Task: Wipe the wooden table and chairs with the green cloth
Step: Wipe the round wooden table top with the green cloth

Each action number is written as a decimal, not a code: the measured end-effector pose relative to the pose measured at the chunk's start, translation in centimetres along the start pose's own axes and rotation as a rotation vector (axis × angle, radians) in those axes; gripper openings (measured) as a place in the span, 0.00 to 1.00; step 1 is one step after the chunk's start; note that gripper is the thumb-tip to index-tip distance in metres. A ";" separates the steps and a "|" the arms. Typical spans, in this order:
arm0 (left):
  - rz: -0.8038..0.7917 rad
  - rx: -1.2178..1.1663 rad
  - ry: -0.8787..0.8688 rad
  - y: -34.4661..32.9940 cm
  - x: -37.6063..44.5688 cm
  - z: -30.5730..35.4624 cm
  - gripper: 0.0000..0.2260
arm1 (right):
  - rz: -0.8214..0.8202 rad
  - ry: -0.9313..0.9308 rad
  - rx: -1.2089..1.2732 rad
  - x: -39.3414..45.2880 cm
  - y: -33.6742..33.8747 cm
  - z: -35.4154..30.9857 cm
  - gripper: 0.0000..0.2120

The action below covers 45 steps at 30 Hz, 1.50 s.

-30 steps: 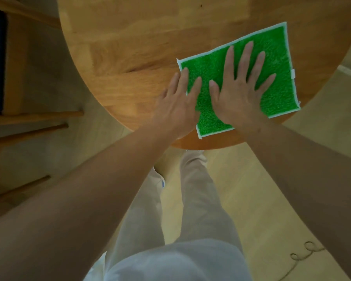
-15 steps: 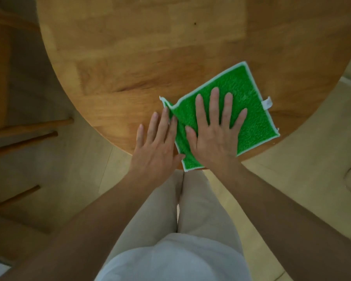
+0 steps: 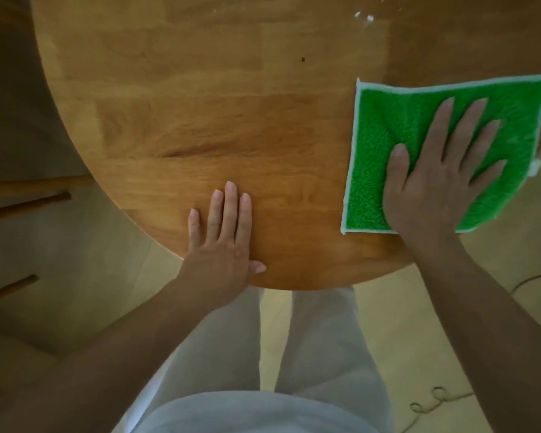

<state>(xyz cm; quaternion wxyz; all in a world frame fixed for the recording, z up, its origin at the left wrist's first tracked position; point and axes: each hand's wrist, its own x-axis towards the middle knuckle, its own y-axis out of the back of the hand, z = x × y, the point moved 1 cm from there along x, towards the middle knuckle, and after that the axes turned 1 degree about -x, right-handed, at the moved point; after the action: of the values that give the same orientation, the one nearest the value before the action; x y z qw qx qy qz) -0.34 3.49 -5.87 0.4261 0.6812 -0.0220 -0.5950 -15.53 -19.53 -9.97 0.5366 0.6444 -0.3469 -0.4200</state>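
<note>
Right hand [image 3: 441,189] flat and spread on the green cloth [image 3: 388,145], fingers apart, palm pressing down, gripping nothing. Cloth open in a single layer near the right edge of the round wooden table [image 3: 231,120], its far right corner and a small white tag reaching just past the rim. Left hand [image 3: 222,242] also flat, fingers together, resting on bare wood near the closest edge, well apart from the cloth, holding nothing and likely bracing.

Step in hand, judging by this: wiping the tabletop, right side. To do it well: even pressure through the whole palm rather than the fingertips alone, so the cloth slides with the hand instead of bunching; a slight ridge already showing in the pile between thumb and forefinger. Long overlapping passes, working from the rim inward or across the grain lines. Worth carrying the cloth up to the pale specks [image 3: 363,18] near the far edge, and over the small dark spot [image 3: 302,59] mid-table, though impossible to tell if that is dirt or a knot in the wood. Some care at the rim, lest the overhanging corner drag the cloth off.

Further out: chair rails [image 3: 25,201] at the left, not yet reached. Pale trousers and floor below, a cord [image 3: 431,401] lying at the lower right.
</note>
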 end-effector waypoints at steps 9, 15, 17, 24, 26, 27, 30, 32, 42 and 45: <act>-0.284 -0.011 0.085 1.1 0.7 0.7 0.50 | -0.218 0.618 -0.049 -12.5 -1.2 -3.1 0.32; -0.311 -0.035 0.060 1.3 0.8 0.6 0.52 | -0.134 0.427 -0.047 -2.3 0.1 1.0 0.32; -0.309 -0.037 0.067 1.3 0.7 0.7 0.51 | -0.092 0.272 -0.057 2.4 0.8 1.7 0.33; -0.326 -0.113 0.065 1.5 0.9 0.8 0.50 | -0.035 -0.004 0.001 8.8 1.5 -2.7 0.36; -0.304 -0.134 0.033 1.5 0.9 0.8 0.51 | -0.060 0.091 -0.039 7.0 1.2 -4.8 0.35; -0.291 -0.144 0.022 1.6 1.0 0.8 0.51 | -0.077 0.159 -0.064 5.7 1.1 -5.8 0.35; -0.177 -0.141 -0.017 1.2 0.3 0.6 0.54 | -0.144 0.433 -0.084 -0.1 0.3 -8.0 0.34; -0.042 -0.084 -0.022 1.1 0.2 0.4 0.57 | -0.206 0.677 -0.088 -4.5 -0.4 -8.3 0.34; 0.186 -0.283 0.028 2.2 -0.5 1.0 0.57 | -0.141 0.146 -0.056 8.6 1.8 -4.6 0.36; 0.284 -0.406 0.171 5.6 1.7 0.3 0.59 | -0.103 -0.012 -0.029 13.4 2.2 -6.7 0.37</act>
<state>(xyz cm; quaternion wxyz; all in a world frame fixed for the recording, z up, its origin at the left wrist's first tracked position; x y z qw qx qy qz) 2.57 -1.10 -3.80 0.6337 0.6195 0.0387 -0.4616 -3.93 -29.29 -9.63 0.5215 0.6512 -0.3103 -0.4558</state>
